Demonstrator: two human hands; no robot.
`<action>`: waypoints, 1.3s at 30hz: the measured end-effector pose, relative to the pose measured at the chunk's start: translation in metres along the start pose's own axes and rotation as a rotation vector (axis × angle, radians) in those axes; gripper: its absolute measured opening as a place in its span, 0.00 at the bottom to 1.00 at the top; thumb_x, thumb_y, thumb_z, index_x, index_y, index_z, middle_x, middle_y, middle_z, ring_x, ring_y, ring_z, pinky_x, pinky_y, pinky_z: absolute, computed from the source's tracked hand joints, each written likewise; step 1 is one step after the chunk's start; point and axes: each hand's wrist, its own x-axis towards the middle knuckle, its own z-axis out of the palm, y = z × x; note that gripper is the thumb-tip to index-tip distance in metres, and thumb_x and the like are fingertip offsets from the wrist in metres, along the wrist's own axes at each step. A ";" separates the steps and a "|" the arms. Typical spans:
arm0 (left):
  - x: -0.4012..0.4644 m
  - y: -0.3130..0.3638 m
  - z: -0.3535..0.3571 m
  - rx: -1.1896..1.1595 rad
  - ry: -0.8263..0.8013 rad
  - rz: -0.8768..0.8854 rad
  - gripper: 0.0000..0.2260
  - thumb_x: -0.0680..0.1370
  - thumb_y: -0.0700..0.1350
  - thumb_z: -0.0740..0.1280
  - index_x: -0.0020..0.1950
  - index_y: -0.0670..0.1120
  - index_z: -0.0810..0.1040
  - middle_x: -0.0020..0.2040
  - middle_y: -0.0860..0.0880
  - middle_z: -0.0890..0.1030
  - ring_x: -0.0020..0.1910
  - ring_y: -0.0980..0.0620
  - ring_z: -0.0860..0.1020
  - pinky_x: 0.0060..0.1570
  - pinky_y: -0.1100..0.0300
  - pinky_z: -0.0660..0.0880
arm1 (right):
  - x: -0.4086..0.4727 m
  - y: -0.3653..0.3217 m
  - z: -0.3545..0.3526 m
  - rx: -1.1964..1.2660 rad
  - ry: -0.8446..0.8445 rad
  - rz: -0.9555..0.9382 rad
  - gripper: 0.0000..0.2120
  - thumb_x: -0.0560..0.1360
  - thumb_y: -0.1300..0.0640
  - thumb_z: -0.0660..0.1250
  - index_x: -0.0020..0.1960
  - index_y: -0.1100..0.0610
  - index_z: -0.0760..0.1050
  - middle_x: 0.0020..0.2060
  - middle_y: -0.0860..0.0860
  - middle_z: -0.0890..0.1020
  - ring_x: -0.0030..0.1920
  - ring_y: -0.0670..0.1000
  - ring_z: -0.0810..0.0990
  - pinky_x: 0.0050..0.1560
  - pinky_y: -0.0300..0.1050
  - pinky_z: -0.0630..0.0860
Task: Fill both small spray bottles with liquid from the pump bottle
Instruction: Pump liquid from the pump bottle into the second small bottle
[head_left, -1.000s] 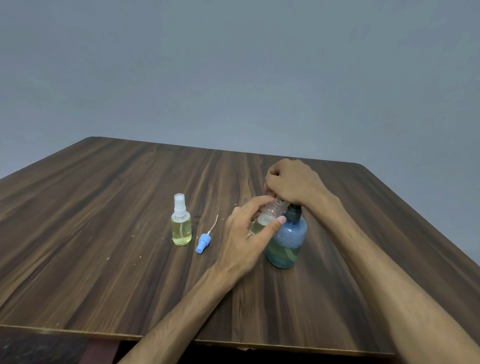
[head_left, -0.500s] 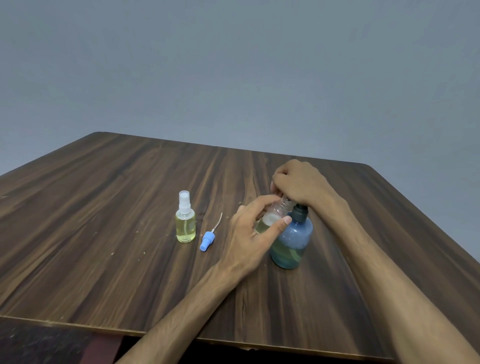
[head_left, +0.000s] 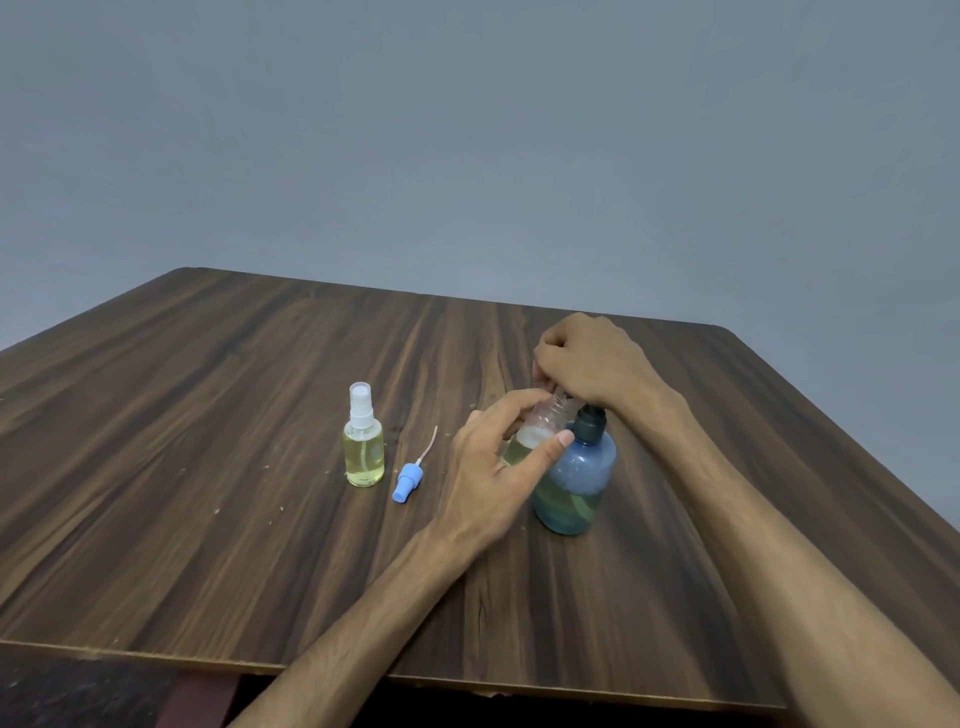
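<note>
A blue pump bottle (head_left: 576, 478) with a dark collar stands right of centre on the table. My right hand (head_left: 587, 364) curls over its pump head, which is hidden under the fingers. My left hand (head_left: 498, 467) grips an uncapped small clear bottle (head_left: 540, 423), tilted with its neck up under the right hand; pale yellow liquid shows in it. A second small spray bottle (head_left: 363, 447), capped in white and holding yellow liquid, stands upright to the left. A loose blue spray cap (head_left: 408, 480) with its white tube lies between them.
The dark wooden table (head_left: 208, 415) has small crumbs scattered near the bottles. Its front edge (head_left: 156, 657) runs close below my forearms. A plain grey wall stands behind.
The view has shifted slightly. Both hands stay at the pump bottle and the small bottle; the right hand sits a little lower on the pump.
</note>
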 end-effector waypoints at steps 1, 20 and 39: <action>0.000 0.000 -0.001 -0.004 0.002 0.001 0.16 0.79 0.58 0.71 0.63 0.51 0.83 0.52 0.61 0.86 0.52 0.60 0.83 0.53 0.52 0.79 | 0.000 0.001 -0.001 0.022 0.023 -0.006 0.14 0.75 0.54 0.62 0.39 0.56 0.85 0.36 0.51 0.87 0.41 0.55 0.85 0.43 0.51 0.82; 0.000 -0.001 -0.001 -0.003 0.007 0.021 0.15 0.80 0.55 0.73 0.62 0.49 0.83 0.53 0.60 0.86 0.52 0.58 0.83 0.53 0.45 0.80 | 0.000 0.000 -0.001 0.045 0.024 -0.008 0.13 0.74 0.53 0.63 0.40 0.55 0.85 0.37 0.51 0.88 0.42 0.57 0.85 0.45 0.54 0.83; -0.001 0.000 0.000 0.003 0.015 0.009 0.16 0.79 0.57 0.72 0.63 0.50 0.83 0.54 0.59 0.86 0.53 0.59 0.83 0.55 0.46 0.80 | 0.000 -0.001 -0.001 0.037 0.007 -0.011 0.12 0.74 0.55 0.64 0.37 0.55 0.84 0.35 0.50 0.86 0.39 0.54 0.83 0.41 0.52 0.79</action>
